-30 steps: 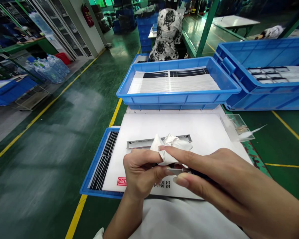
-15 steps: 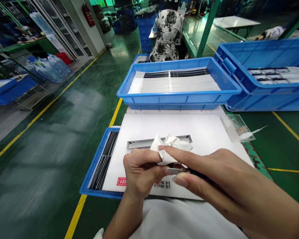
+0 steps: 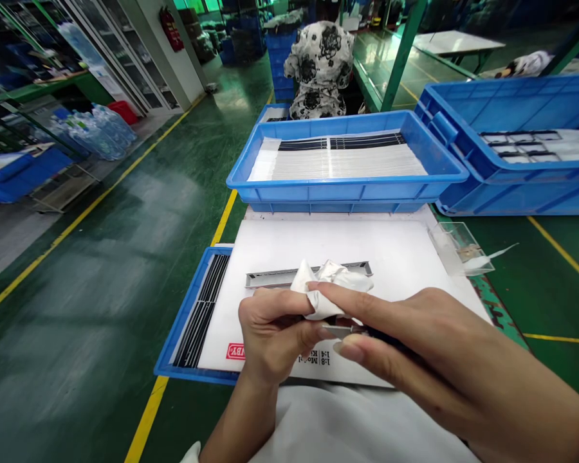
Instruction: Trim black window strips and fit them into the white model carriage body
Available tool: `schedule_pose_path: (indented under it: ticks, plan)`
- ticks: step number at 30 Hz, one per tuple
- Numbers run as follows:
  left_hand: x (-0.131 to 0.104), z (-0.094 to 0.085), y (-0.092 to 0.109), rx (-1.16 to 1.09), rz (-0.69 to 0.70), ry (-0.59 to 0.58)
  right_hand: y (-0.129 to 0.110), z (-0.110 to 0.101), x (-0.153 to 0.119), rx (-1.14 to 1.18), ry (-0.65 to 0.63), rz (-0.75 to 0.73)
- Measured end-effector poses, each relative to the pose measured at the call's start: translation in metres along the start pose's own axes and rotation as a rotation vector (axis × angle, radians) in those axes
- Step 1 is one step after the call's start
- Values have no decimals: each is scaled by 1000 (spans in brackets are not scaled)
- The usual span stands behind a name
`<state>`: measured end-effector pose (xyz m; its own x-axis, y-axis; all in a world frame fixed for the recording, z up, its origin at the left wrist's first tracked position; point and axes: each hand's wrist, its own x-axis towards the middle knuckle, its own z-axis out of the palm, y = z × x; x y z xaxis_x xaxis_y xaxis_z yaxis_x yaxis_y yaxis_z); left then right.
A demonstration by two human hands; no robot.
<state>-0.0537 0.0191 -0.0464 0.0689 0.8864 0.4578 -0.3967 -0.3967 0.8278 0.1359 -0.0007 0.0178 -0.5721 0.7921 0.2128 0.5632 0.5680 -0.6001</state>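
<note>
My left hand point(image 3: 277, 331) is closed, its fingers and thumb pinching a crumpled white cloth point(image 3: 340, 278). My right hand point(image 3: 405, 334) comes in from the right, with a fingertip resting on the cloth. Between its thumb and fingers is a knife point(image 3: 340, 330) with a flat silvery blade; its dark handle is mostly hidden under the palm. The blade's left end meets my left thumb, just beneath the cloth. Behind the cloth, a long grey metal channel point(image 3: 270, 278) lies on a white foam board point(image 3: 400, 251), partly covered by the cloth.
A blue bin point(image 3: 318, 191) of dark strips and white sheets stands beyond the board. Another blue tray point(image 3: 166, 360) of dark strips sits under its left side. At the right are a clear box point(image 3: 456, 247) and a large blue bin point(image 3: 535, 186). A person point(image 3: 321, 71) is farther back.
My hands, the cloth and the knife stay in the same place. In the background, the person in patterned clothing has shifted slightly, an arm now showing more at the left.
</note>
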Motion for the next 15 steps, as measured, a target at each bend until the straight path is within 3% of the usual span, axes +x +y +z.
schedule_pose_path:
  ticks: [15]
  plan:
    - [0, -1, -2, 8, -5, 23, -1, 4, 1, 12, 29, -10]
